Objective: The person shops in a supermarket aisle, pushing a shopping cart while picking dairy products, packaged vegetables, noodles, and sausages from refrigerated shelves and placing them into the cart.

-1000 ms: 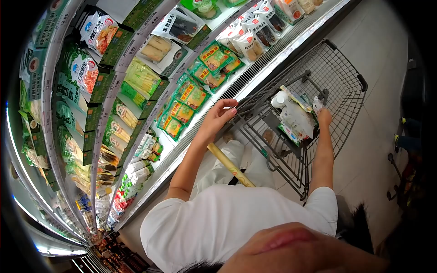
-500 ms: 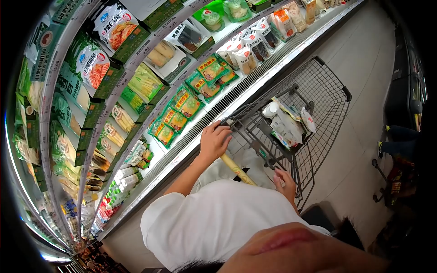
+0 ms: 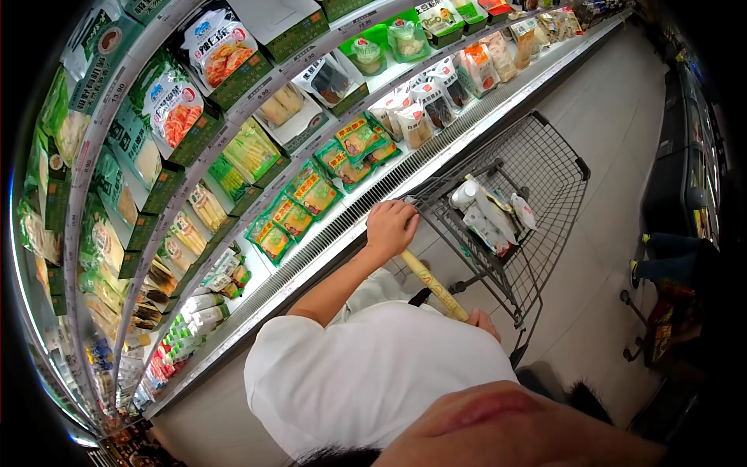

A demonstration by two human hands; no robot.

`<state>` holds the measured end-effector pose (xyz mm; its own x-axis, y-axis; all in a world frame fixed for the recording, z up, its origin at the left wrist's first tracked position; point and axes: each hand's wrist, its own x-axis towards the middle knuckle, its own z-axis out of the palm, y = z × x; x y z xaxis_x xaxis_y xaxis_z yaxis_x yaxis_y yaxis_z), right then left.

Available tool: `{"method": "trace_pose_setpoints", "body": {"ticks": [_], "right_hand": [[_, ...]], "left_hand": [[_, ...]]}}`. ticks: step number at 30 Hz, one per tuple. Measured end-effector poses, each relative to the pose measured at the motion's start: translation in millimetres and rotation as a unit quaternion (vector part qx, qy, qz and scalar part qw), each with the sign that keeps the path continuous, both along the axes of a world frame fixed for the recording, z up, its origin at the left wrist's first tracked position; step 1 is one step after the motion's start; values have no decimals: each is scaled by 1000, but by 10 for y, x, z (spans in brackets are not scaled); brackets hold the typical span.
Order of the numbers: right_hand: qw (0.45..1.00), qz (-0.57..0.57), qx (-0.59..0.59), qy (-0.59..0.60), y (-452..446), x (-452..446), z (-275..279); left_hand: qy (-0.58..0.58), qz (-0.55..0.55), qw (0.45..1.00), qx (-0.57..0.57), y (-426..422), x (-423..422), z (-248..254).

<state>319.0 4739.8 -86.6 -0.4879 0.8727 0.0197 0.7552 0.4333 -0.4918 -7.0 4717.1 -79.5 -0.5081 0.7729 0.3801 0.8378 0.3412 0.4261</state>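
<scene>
A wire shopping cart (image 3: 556, 210) stands ahead of me, its yellow handle bar (image 3: 433, 284) crossing before my white shirt. My left hand (image 3: 391, 226) is closed around the handle's left end, beside the cooler's edge. At the other end of the bar, my right hand (image 3: 484, 324) is closed on it, partly hidden by my shirt. Inside the basket lie a white bottle (image 3: 464, 194) and a few plastic-wrapped packages (image 3: 494, 220).
A refrigerated shelf (image 3: 342, 222) with several tiers of packaged food runs along my left. Green-and-yellow packets (image 3: 313, 189) lie on its lowest tier. On the right are another person's legs (image 3: 671, 257), a cart nearby and a dark display case (image 3: 675, 148). Tiled floor (image 3: 603, 257) lies between.
My right hand has come onto the handle, where before it was raised off the bar. My left hand has shifted slightly right and up. The shelf view has tilted a little.
</scene>
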Motion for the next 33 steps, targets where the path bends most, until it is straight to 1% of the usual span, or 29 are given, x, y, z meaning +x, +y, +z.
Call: {"method": "trace_pose_setpoints", "body": {"ticks": [2, 3, 5, 7, 9, 10, 12, 13, 16, 19, 20, 23, 25, 26, 27, 29, 31, 33], "right_hand": [[998, -6, 54, 19, 217, -57, -73], [994, -15, 104, 37, 350, -82, -106], [992, -19, 122, 35, 598, -133, -90], [990, -22, 136, 33, 870, -163, -108], [989, -25, 145, -6, 1149, -175, -176], [990, -23, 142, -5, 1280, -198, -202], [985, -47, 161, -34, 1561, -249, -236], [985, -45, 162, -34, 1686, -281, -248], [977, -102, 187, -28, 2036, -386, -282], [970, -114, 211, -34, 2401, -483, -303], [973, -124, 186, -58, 2508, -495, -300], [971, -133, 191, -52, 2836, -535, -353], [969, -138, 198, -54, 3057, -521, -426], [968, -144, 200, -57, 3141, -529, -422], [967, -142, 206, -59, 3194, -546, -382], [974, -162, 143, -73, 3310, -579, -311], [974, -155, 152, -59, 3442, -608, -278], [973, -187, 108, -83, 3559, -636, -237]], "left_hand": [[-1, -5, 1000, 12, 204, -24, -42], [1, -3, 1000, 15, 311, -24, -55], [15, -7, 1000, -6, 542, -48, -61], [28, -5, 1000, 9, 796, -75, -86], [36, -16, 999, 9, 1041, -119, -99], [37, -13, 999, 6, 1170, -141, -130], [60, -11, 995, 81, 1456, -175, -193], [59, -9, 995, 81, 1590, -195, -209], [55, -16, 996, 71, 1948, -261, -237], [47, -32, 995, 83, 2292, -336, -248], [46, -39, 995, 79, 2400, -359, -256], [41, -47, 994, 89, 2730, -423, -313], [34, -61, 996, 62, 2903, -448, -342], [54, -58, 996, 34, 2956, -448, -300], [56, -62, 996, 33, 3012, -455, -293], [56, -84, 995, 23, 3110, -477, -293], [66, -135, 988, 21, 3124, -518, -291], [87, -175, 980, 41, 3112, -553, -291]]}}
